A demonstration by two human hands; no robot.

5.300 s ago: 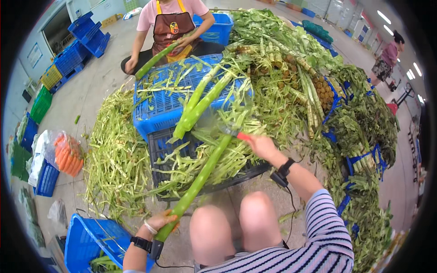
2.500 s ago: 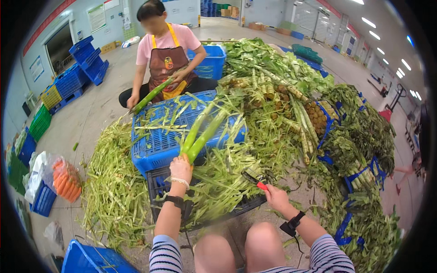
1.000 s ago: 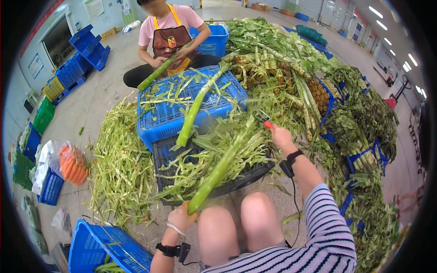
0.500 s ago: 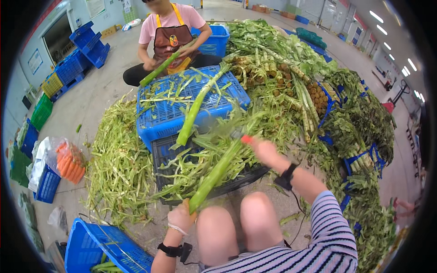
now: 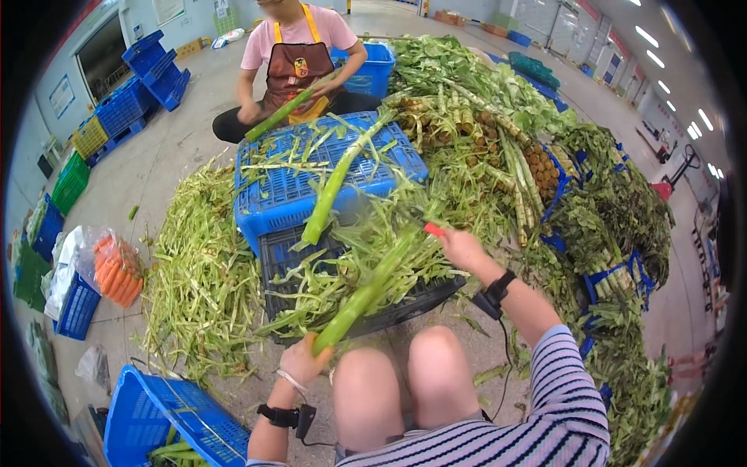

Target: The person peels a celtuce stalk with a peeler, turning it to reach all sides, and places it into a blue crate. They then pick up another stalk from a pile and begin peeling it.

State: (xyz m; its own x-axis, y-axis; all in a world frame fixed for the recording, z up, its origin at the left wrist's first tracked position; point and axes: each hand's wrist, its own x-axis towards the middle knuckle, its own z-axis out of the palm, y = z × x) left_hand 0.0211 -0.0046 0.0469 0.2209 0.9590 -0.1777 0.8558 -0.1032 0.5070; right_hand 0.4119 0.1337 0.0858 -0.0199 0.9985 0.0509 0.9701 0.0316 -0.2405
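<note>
My left hand (image 5: 302,359) grips the lower end of a long pale green vegetable stalk (image 5: 366,292) that slants up to the right over a dark crate (image 5: 397,307). My right hand (image 5: 461,249) holds a red-handled peeler (image 5: 430,229) against the stalk's upper part. Green peelings (image 5: 342,265) lie heaped in the dark crate. Behind it an upturned blue crate (image 5: 292,187) carries another peeled stalk (image 5: 338,183).
A person in an apron (image 5: 292,58) sits opposite, holding a stalk. A heap of peelings (image 5: 198,272) lies at left, unpeeled stalks (image 5: 498,148) at right. A blue crate (image 5: 159,416) sits by my left knee. A bag of carrots (image 5: 117,268) lies far left.
Over five seconds my left hand laid a peeled stalk on the blue crate and took up another. In the last second my right hand drew the peeler along the stalk.
</note>
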